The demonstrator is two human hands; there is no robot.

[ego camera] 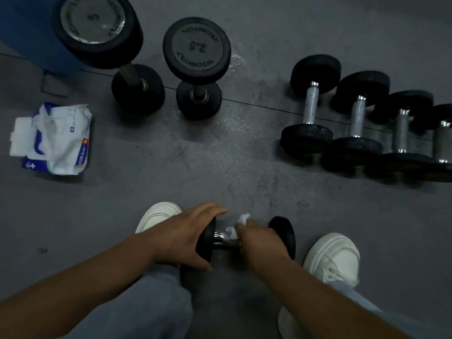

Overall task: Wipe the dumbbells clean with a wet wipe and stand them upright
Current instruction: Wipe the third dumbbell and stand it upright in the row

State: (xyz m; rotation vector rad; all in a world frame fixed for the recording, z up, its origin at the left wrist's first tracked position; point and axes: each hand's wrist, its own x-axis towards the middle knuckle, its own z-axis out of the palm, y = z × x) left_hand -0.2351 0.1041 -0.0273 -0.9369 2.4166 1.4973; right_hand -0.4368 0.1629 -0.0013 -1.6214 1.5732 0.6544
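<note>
At near centre the dumbbell (pixel 220 238) was held horizontal, the left hand (pixel 188 237) clasping its left head and the right hand (pixel 263 241) wrapping a wet wipe (pixel 241 222) round the handle; judged heavy, rigid, best gripped mid-handle.

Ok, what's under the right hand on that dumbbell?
A white wet wipe, bunched against the chrome handle of the dumbbell. The right hand covers the rest of the handle and wipe.
</note>
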